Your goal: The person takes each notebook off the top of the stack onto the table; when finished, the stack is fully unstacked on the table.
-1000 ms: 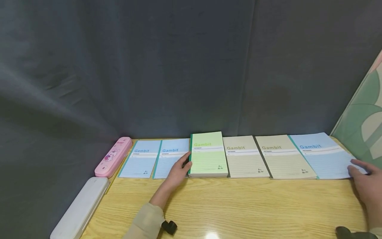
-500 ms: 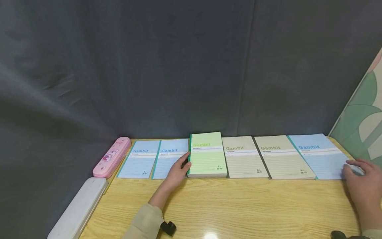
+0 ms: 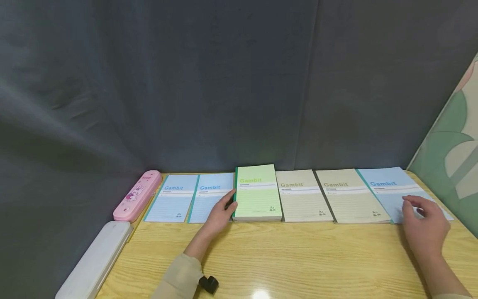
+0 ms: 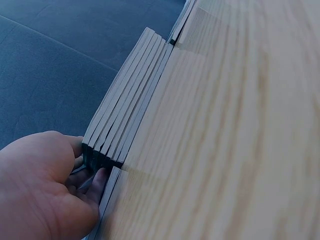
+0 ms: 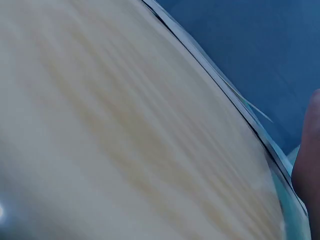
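At mid-table in the head view lies a green notebook (image 3: pixel 257 193) on top of a thick stack. My left hand (image 3: pixel 219 215) rests at the left side of that stack, its fingers touching the spine side. The left wrist view shows the layered page edges of the stack (image 4: pixel 127 95) beside the left hand (image 4: pixel 45 185). My right hand (image 3: pixel 426 224) hovers over the lower part of a blue notebook (image 3: pixel 390 187) at the right end, fingers loosely curled, with nothing seen between them. Only a sliver of the right hand (image 5: pixel 311 165) shows in the right wrist view.
Two blue notebooks, one at far left (image 3: pixel 173 199) and another (image 3: pixel 210 195) beside the stack, lie flat. Right of the stack are two beige notebooks (image 3: pixel 304 201). A pink pencil case (image 3: pixel 137 197) and a white case (image 3: pixel 95 261) line the left edge. A dark curtain (image 3: pixel 239 83) hangs behind.
My right hand has moved left from the right edge of the right-hand blue notebook to over its lower middle. The left hand stays at the stack; the view has shifted slightly.
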The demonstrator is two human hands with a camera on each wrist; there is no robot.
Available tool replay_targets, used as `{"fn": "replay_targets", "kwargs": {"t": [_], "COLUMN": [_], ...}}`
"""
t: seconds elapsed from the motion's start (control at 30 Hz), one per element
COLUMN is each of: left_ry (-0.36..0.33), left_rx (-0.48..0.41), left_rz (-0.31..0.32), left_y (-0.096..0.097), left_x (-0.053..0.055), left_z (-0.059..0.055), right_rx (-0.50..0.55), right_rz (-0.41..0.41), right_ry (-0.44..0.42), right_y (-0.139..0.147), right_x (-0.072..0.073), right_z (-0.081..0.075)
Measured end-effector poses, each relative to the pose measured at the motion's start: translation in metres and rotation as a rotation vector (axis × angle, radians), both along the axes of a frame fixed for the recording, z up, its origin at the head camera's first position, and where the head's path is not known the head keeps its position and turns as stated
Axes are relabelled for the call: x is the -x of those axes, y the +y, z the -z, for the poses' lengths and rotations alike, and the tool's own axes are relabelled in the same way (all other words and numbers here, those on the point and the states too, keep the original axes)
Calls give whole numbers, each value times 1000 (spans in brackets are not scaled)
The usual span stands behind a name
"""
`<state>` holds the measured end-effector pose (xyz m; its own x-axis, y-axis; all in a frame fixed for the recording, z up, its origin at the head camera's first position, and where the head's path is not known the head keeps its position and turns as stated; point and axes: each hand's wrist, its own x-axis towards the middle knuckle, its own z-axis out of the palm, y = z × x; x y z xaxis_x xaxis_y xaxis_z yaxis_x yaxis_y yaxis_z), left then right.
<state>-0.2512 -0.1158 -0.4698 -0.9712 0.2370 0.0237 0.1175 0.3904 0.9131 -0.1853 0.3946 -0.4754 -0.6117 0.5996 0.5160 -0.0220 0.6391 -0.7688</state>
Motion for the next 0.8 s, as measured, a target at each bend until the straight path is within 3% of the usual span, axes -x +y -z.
{"fn": "replay_targets", "kwargs": {"t": [0.2,0.47,0.8], "left_ry": [3,7,9], "left_rx": [4,15,19], "left_rz": [-4,-4,-10], "left_y": [-1,0,2], "left_x": [1,2,1], "left_z": [0,2,-1], "right_rx": [-29,-84,-61], "right_rz": [-115,-273,-447], "right_ry": [-74,10,22], "right_y": [-42,-87,-148], "right_x": [1,4,13], "right_z": [0,2,3]}}
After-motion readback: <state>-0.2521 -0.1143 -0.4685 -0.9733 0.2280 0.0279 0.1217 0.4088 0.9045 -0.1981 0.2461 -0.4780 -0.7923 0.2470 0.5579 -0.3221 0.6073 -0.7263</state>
